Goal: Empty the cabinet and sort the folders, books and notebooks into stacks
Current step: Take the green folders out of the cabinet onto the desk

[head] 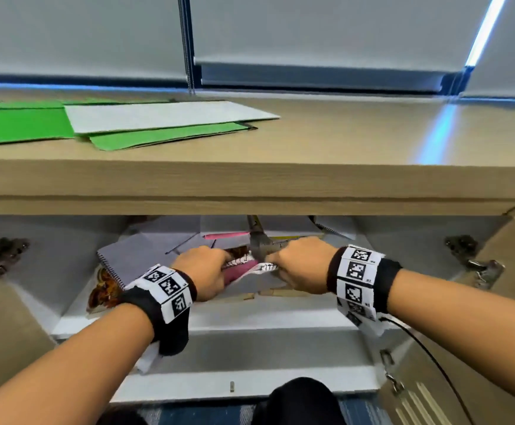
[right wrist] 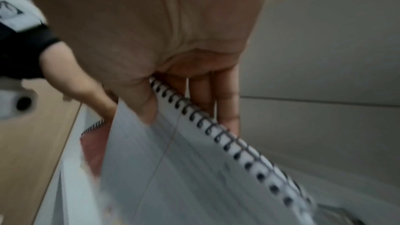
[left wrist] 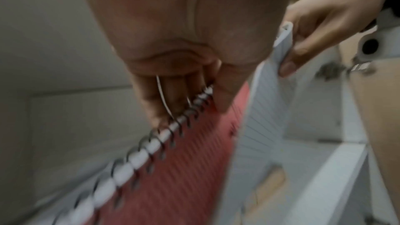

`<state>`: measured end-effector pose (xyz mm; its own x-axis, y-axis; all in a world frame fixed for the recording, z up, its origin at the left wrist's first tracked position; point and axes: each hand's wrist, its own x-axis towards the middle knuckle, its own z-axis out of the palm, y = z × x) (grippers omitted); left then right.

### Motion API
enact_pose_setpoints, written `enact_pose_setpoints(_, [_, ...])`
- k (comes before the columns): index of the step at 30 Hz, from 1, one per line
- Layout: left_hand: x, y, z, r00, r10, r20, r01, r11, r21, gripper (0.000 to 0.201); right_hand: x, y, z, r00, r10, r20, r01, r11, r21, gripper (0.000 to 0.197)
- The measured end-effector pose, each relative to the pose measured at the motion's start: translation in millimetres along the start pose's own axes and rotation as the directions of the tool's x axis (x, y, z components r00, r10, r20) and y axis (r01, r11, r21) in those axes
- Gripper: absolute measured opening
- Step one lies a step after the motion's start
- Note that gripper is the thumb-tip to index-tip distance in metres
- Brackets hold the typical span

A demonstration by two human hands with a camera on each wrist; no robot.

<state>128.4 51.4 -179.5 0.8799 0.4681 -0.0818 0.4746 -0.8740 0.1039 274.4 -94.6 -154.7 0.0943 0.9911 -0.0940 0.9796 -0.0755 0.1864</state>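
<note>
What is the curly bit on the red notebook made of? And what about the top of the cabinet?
The curly spiral binding on the red notebook, held by the left hand, looks like thin metal wire: it is dark, shiny and coiled. The cabinet top looks like wood or wood-look board with a matte finish: pale brown with fine grain lines.

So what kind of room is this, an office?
Probably an office or study room: a low wooden cabinet under window blinds, green folders on top, spiral notebooks piled inside.
</note>
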Motion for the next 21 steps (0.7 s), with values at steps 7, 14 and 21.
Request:
enact_pose_setpoints(7, [-52.0, 41.3, -93.1, 0.963, 0.264, 0.047, -0.26, 0.962, -0.088, 0.02, -116.2, 4.5, -119.1, 0.998, 0.059, 0.007, -0.06, 0.998, 0.016, 0.019])
enact_pose_setpoints(14, [-91.4, 101.7, -212.9, 0.868, 0.392, -0.304, -0.436, 0.895, -0.091, 0.028, -216.6, 11.7, -239.2, 0.955, 0.223, -0.196, -0.243, 0.966, -0.086, 0.021])
enact_pose_setpoints(21, [-62.2, 142.5, -290.2, 0.546, 0.193, -0.815, -0.398, 0.916, -0.05, 0.031, -243.4, 38.6, -310.6, 0.85, 0.345, -0.397, -0.441, 0.879, -0.18, 0.015])
